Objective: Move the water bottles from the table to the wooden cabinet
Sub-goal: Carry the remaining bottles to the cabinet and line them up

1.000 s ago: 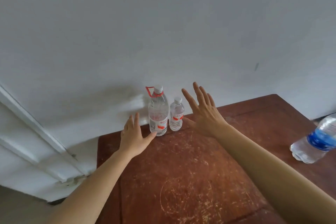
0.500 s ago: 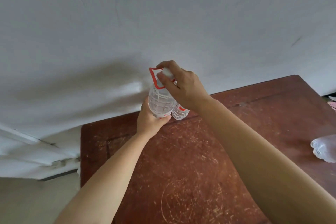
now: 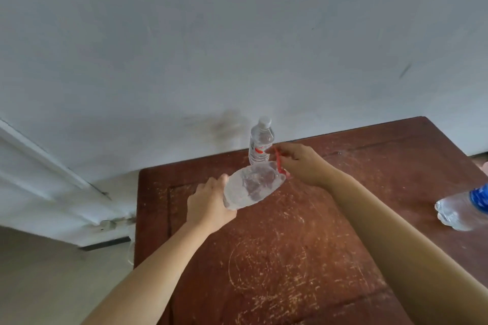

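Observation:
The large clear bottle [image 3: 250, 187] with a red carry strap is tilted on its side above the wooden table [image 3: 303, 258]. My left hand [image 3: 208, 206] grips its base end. My right hand [image 3: 301, 163] holds its neck end and the red strap. The small clear bottle [image 3: 260, 144] with a red and white label stands upright by the wall, just behind my right hand's fingers. A third bottle with a blue label [image 3: 464, 206] lies at the table's right edge, partly cut off.
A grey-white wall [image 3: 237, 47] runs right behind the table. At the left is a white door frame [image 3: 52, 166] with a latch near the table's left edge. The scratched tabletop spreads toward me.
The large bottle went from upright beside the small one to lifted and tipped sideways toward me, held in both hands. The small bottle stays standing by the wall.

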A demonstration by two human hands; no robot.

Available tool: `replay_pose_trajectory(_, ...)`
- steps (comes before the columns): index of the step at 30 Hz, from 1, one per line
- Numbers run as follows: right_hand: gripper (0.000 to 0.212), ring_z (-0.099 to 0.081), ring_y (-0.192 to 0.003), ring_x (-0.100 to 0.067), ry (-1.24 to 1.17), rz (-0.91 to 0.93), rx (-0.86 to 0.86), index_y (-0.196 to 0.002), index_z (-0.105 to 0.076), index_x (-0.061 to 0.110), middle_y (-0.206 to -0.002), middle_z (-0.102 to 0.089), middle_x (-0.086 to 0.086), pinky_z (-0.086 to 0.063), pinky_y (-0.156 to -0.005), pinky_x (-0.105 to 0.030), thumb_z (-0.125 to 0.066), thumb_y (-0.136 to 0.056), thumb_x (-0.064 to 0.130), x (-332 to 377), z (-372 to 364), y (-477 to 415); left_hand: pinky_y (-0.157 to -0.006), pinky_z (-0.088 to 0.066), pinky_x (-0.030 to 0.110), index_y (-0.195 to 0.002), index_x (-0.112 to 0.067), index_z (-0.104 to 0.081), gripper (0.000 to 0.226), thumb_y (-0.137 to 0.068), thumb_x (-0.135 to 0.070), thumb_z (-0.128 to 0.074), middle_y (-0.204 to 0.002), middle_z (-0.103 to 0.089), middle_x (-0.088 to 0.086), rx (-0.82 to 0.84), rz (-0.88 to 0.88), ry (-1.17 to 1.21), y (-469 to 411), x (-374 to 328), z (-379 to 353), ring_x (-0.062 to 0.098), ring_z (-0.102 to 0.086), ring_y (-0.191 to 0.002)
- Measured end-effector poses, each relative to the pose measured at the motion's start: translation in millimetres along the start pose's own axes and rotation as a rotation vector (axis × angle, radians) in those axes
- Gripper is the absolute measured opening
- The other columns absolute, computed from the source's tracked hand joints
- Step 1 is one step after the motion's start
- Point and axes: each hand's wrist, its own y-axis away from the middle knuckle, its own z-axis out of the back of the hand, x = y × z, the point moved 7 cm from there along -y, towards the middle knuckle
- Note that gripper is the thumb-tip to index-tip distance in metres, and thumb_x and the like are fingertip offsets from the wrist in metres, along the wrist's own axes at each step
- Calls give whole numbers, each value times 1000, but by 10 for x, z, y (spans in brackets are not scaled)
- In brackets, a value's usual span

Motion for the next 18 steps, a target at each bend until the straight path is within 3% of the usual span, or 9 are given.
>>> replay_pose_trajectory(5, 48, -62, -118, -17, -190, -189, 148, -113, -70, 27, -116, -69, 4, -48, -104, -36, -37, -93, -2, -764, -433, 495, -81, -53, 37, -143, -31, -35, 81, -75, -48, -76, -128, -58, -1, 125, -105, -250, 452, -186, -164, 26, -58, -111)
replay_pose_trajectory(8, 38, -62, -116, -16, -273, -274, 152, -113, -69, 29, -121, -69, 2, -46, -108, -39, -39, -93, 17, -1156, -621, 704, -93, -46, 46, -145, -32, -34, 85, -74, -52, -77, -135, -53, -1, 269, -117, -348, 614, -287, -331, 29, -52, -120)
replay_pose_trajectory(11, 42, -59, -110, -11, -33, -255, 197, -131, -64, 27, -137, -61, -1, -44, -107, -36, -53, -91, 39, -1306, -846, 872, -100, -36, 51, -146, -33, -32, 92, -70, -61, -75, -140, -48, -1, 331, -104, -377, 818, -294, -500, 29, -43, -126)
replay_pose_trajectory(14, 78, -29, -144, -28, 399, -110, 216, -157, -30, 34, -158, -34, -3, -24, -120, -54, -60, -87, 51, -1214, -1175, 931, -102, -35, 49, -149, -39, -23, 91, -73, -75, -59, -139, -46, -2, 272, -99, -338, 905, -136, -530, 26, -41, -125)
replay_pose_trajectory(16, 102, -10, -153, -34, 586, -18, 240, -162, -1, 31, -167, -13, -9, -3, -123, -63, -64, -83, 47, -1144, -1449, 966, -109, -30, 57, -153, -41, -12, 95, -76, -78, -53, -144, -44, -1, 259, -105, -321, 972, -73, -561, 26, -40, -131)
replay_pose_trajectory(18, 115, 3, -155, -39, 665, -16, 204, -158, 19, 34, -169, 4, -14, 5, -121, -66, -68, -83, 41, -1162, -1635, 991, -112, -21, 67, -155, -39, 0, 106, -76, -75, -61, -154, -36, 4, 285, -114, -357, 1018, -85, -609, 31, -31, -143)
